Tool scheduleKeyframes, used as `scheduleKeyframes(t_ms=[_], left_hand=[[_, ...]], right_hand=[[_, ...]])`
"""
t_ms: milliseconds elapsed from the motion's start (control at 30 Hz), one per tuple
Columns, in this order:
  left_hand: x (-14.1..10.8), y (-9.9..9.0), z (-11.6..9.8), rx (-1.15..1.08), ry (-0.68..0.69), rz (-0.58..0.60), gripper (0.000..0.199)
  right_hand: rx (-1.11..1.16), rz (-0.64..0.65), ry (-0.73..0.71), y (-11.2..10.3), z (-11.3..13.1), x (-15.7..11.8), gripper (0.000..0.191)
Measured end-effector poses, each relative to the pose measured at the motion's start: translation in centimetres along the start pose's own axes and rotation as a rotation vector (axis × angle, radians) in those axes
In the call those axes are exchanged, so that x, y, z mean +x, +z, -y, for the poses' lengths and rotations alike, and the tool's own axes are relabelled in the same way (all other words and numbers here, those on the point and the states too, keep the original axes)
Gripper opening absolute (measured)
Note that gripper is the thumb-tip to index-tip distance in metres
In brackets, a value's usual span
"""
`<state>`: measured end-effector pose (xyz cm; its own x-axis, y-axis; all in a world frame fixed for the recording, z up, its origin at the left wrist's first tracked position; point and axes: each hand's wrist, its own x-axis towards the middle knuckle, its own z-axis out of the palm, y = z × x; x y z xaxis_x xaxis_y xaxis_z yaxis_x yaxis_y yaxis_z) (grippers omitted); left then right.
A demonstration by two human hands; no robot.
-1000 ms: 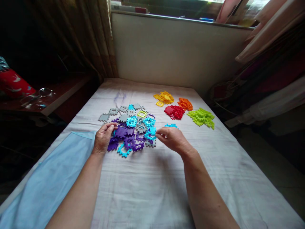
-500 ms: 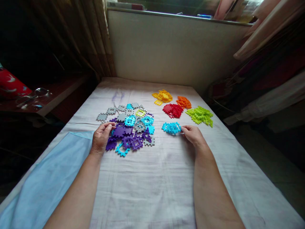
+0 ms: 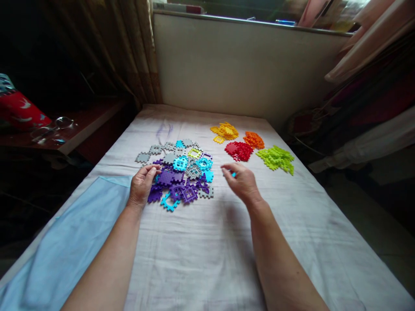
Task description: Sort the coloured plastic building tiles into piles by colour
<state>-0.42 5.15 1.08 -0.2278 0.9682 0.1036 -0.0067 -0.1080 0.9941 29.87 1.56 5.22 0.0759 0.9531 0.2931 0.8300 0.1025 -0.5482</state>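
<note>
My left hand [image 3: 142,185] rests at the left edge of a mixed pile of notched plastic building tiles. Its thumb and fingers are closed together beside the purple tiles [image 3: 167,177]; whether a tile is between them is hidden. Grey tiles [image 3: 168,159], light blue tiles [image 3: 180,163] and a yellow-green frame tile [image 3: 194,153] lie in the same pile. My right hand [image 3: 241,179] hovers to the right of this pile, with fingers bent and apart and nothing visible in them. It mostly covers a small heap of light blue tiles [image 3: 234,174].
Sorted heaps of yellow tiles [image 3: 225,130], orange tiles [image 3: 253,140], red tiles [image 3: 239,151] and lime green tiles [image 3: 276,159] lie at the back right. A light blue cloth [image 3: 81,229] covers the bed's left side. Eyeglasses [image 3: 53,129] rest on a side table.
My right hand has left the edge of the light blue heap and moved left, now in front of it. My left hand stays by the purple tiles. The view has shifted slightly.
</note>
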Motion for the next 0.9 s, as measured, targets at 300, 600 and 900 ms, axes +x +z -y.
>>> scheduleKeyframes(t_ms=[300, 600, 900], left_hand=[[0.1, 0.0, 0.4, -0.009, 0.020, 0.009, 0.039], [0.2, -0.2, 0.4, 0.015, 0.022, 0.013, 0.041], [0.0, -0.1, 0.2, 0.008, 0.013, 0.016, 0.040]], right_hand=[[-0.076, 0.371, -0.621, 6.8, 8.7, -5.1, 0.026], [0.028, 0.386, -0.550, 7.9, 9.4, -5.8, 0.010], [0.802, 0.442, -0.218, 3.9, 8.5, -3.1, 0.022]])
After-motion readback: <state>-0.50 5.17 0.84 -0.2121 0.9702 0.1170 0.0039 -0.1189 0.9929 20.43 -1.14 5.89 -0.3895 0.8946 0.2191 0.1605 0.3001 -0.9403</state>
